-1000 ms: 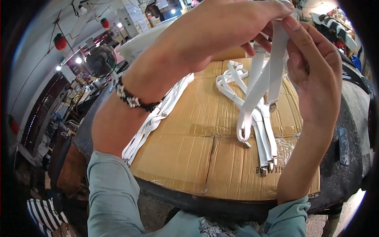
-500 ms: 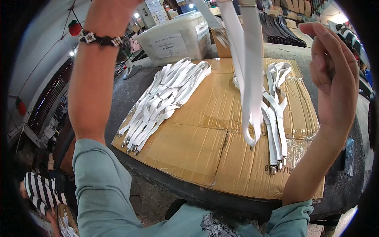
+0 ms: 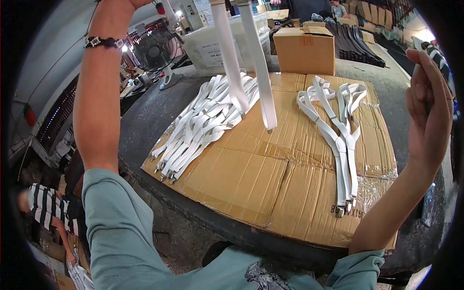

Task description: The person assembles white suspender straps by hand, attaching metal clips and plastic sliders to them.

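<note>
My left hand (image 3: 118, 4) is at the top edge, its fingers cut off by the frame. White elastic suspenders (image 3: 263, 79) hang from above the view; what grips their top is hidden. My right hand (image 3: 430, 104) is raised at the right, fingers loosely bent and partly apart, with nothing visible in it. A large pile of white suspenders with metal clips (image 3: 208, 118) lies on the left of the cardboard sheet (image 3: 241, 179). On the right of the sheet lie a few more white suspenders (image 3: 340, 145), clips toward me.
Behind the cardboard stand a translucent bin (image 3: 210, 53), a brown box (image 3: 305, 50) and a fan (image 3: 154, 50). Black straps (image 3: 355, 46) lie at the back right. A person in stripes (image 3: 50, 205) is at lower left; another person (image 3: 337, 9) is far back.
The hanging suspenders have shifted left, away from those on the right. My left hand has moved left. More of the brown box and fan shows; the view has shifted slightly.
</note>
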Demonstrator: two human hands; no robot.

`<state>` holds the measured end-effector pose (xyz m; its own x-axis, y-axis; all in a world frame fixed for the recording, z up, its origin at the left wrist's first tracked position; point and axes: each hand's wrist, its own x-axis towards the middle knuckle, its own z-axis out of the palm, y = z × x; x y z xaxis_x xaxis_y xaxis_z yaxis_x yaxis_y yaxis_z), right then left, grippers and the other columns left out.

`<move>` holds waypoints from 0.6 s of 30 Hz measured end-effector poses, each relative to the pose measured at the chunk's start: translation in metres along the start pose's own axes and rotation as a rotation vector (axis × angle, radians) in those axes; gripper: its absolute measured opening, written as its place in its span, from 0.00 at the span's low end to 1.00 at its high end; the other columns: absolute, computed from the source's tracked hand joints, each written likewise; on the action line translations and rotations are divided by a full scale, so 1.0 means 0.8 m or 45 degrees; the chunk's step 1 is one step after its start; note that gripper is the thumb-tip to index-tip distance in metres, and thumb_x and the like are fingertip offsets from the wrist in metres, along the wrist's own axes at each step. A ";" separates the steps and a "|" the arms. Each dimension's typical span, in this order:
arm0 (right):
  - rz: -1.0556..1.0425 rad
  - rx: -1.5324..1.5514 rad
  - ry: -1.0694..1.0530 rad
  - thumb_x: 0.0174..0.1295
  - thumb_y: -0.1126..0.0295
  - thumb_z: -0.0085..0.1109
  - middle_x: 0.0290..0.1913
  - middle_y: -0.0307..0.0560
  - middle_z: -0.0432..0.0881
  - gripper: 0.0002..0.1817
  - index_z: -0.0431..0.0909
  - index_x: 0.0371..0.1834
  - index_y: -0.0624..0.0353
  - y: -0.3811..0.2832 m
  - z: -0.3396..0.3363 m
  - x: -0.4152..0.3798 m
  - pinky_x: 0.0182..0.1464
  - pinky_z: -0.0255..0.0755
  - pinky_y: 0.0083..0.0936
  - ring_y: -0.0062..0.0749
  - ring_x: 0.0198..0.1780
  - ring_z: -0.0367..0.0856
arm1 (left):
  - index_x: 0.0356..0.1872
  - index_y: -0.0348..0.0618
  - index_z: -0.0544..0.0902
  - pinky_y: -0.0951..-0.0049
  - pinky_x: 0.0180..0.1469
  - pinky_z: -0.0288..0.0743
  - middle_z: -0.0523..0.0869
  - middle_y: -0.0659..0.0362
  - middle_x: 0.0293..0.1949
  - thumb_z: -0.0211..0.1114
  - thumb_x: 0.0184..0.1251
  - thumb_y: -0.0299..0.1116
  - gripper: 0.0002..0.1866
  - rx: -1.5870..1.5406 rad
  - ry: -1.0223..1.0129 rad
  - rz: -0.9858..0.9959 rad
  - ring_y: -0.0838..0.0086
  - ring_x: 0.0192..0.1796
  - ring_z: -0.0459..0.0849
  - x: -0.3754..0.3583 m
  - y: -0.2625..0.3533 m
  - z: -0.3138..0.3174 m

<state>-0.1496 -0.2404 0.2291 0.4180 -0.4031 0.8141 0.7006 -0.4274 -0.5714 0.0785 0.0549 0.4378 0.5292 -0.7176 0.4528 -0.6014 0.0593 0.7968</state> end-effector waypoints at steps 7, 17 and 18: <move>-0.013 -0.064 -0.034 0.82 0.61 0.49 0.27 0.30 0.64 0.21 0.79 0.65 0.66 0.025 -0.030 -0.003 0.20 0.45 0.15 0.08 0.18 0.50 | 0.49 0.27 0.84 0.81 0.16 0.70 0.89 0.57 0.25 0.56 0.82 0.40 0.21 -0.029 0.226 0.032 0.83 0.14 0.78 -0.004 -0.029 -0.066; 0.031 -0.050 0.007 0.82 0.61 0.51 0.26 0.30 0.65 0.20 0.80 0.62 0.67 0.033 -0.026 -0.001 0.19 0.45 0.15 0.08 0.16 0.50 | 0.46 0.29 0.86 0.82 0.14 0.65 0.88 0.59 0.24 0.56 0.81 0.41 0.21 -0.058 0.324 -0.043 0.85 0.12 0.72 -0.002 -0.059 -0.125; 0.013 -0.060 0.014 0.81 0.61 0.52 0.26 0.30 0.65 0.20 0.81 0.62 0.67 0.037 -0.026 -0.001 0.19 0.44 0.15 0.08 0.16 0.49 | 0.45 0.30 0.86 0.82 0.14 0.64 0.88 0.59 0.23 0.56 0.81 0.41 0.21 -0.083 0.319 -0.046 0.85 0.12 0.72 0.001 -0.065 -0.131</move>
<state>-0.1407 -0.2695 0.2096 0.4184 -0.4160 0.8074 0.6683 -0.4609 -0.5839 0.1735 0.1239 0.4388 0.6862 -0.5265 0.5020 -0.5439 0.0869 0.8346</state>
